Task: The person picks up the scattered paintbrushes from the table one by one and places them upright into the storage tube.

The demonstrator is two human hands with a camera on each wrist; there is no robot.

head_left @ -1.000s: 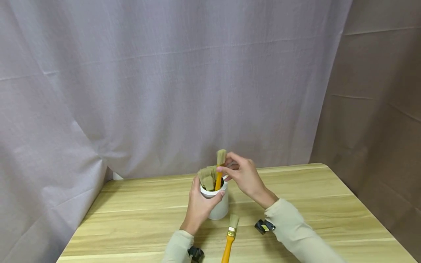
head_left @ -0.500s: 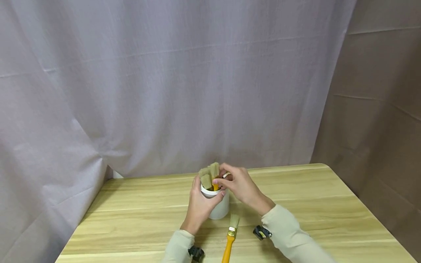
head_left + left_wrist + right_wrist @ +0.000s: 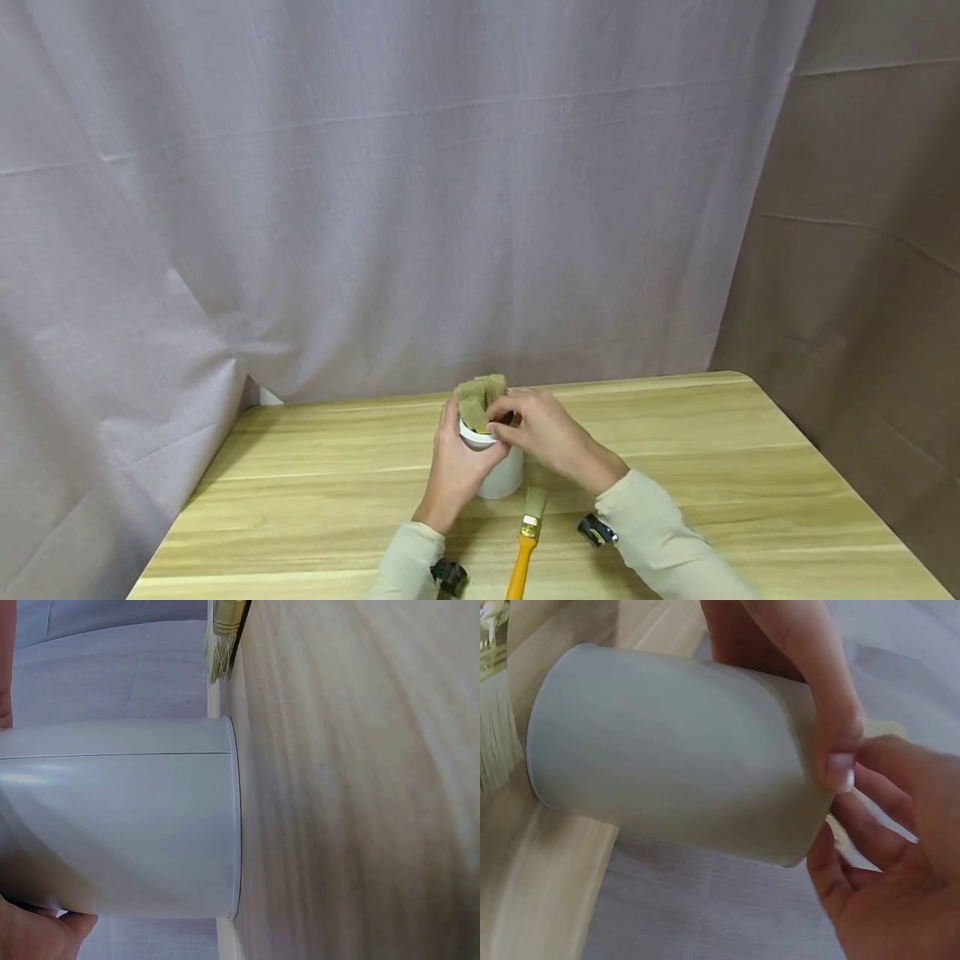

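White cup (image 3: 501, 477) sits upright on the wooden counter (image 3: 300, 492) with a bunch of paint brushes (image 3: 480, 398) standing in it bristles up – left hand (image 3: 457, 471) is wrapped around the cup's side, thumb up near the rim. Right hand (image 3: 547, 433) is at the cup's rim with fingers curled by the brushes, but can't tell if it's actually pinching one. One more orange-handled brush (image 3: 525, 546) lies flat just in front of the cup – grey curtain (image 3: 375, 208) hangs behind it

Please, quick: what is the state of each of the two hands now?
Left hand: grips the white cup.
Right hand: at the cup's rim by the brushes; grip cannot be told.
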